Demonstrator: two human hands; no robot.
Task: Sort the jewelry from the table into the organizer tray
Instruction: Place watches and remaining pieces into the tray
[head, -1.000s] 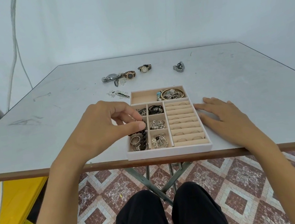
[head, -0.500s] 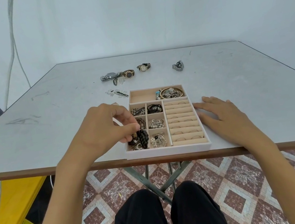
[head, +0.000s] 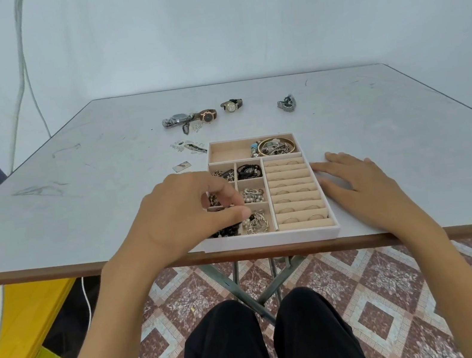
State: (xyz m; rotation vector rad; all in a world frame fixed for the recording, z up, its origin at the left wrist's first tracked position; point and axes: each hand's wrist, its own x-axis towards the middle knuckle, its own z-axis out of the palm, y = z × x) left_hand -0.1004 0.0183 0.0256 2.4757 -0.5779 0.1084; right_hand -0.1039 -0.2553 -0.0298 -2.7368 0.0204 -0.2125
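Black beads [head: 225, 230] sit lower left in the tray [head: 274, 240] under your left hand [head: 179, 220], fingers curled, grip unclear; your right hand [head: 354, 180] lies flat beside it, fingers straight.

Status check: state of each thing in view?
Organizer tray, partly filled, at the table's near edge.
Left hand, fingers curled over the tray's near-left compartment.
Black beads, in that compartment, under the left hand.
Right hand, flat on the table beside the tray.
Watches, four, unsorted on the table.
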